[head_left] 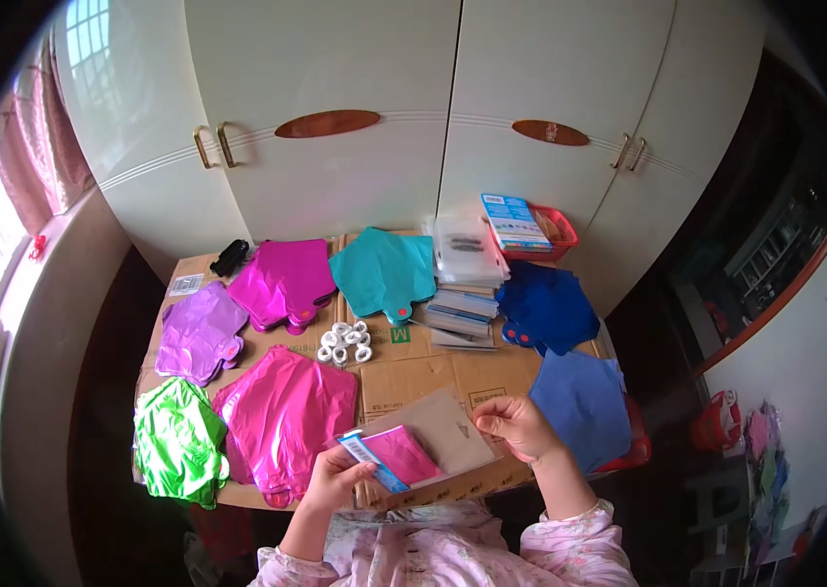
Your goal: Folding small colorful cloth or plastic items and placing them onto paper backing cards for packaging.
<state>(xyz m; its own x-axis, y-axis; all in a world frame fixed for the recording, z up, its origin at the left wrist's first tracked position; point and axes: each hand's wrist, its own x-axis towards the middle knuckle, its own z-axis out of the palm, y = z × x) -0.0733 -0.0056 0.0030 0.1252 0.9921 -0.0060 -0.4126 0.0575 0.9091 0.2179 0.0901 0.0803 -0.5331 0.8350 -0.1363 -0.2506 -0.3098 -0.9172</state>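
At six o'clock the left hand (335, 479) pinches a flat clear packet (396, 458) holding a folded pink foil balloon, fingers under, thumb on top, keeping it level above the bench (433, 367). The right hand (516, 423), fingers curled, nips the packet's open far corner. Beyond, foil balloons lie sorted by colour: pink stack (286, 416), green (177, 442), blue (581, 403), teal (384, 272); white ribbon rolls (343, 342) sit centrally.
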